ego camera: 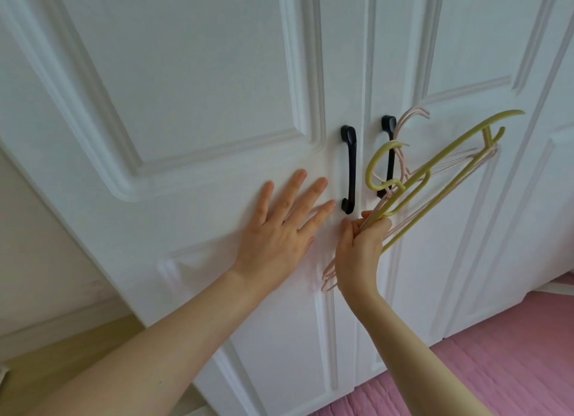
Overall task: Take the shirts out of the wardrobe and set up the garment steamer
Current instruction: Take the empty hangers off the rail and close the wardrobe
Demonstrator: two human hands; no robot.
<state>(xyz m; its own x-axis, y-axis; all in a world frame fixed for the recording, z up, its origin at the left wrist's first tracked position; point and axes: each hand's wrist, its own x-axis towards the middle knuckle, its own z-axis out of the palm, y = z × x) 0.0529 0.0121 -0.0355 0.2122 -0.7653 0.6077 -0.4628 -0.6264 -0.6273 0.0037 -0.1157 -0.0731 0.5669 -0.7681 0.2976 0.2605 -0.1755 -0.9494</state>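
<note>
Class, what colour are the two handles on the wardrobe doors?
Black. Both wardrobe door handles stand out against the white doors in the head view.

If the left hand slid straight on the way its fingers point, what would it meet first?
The left hand lies flat on the left wardrobe door, fingers aimed up and right. Sliding on, it would probably first meet the left black door handle, just beyond the fingertips.

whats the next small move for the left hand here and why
Probably slide the left hand right and curl its fingers round the left black door handle. The white wardrobe doors look closed, that palm lies flat on the panel, and the right hand grips empty plastic hangers.
</note>
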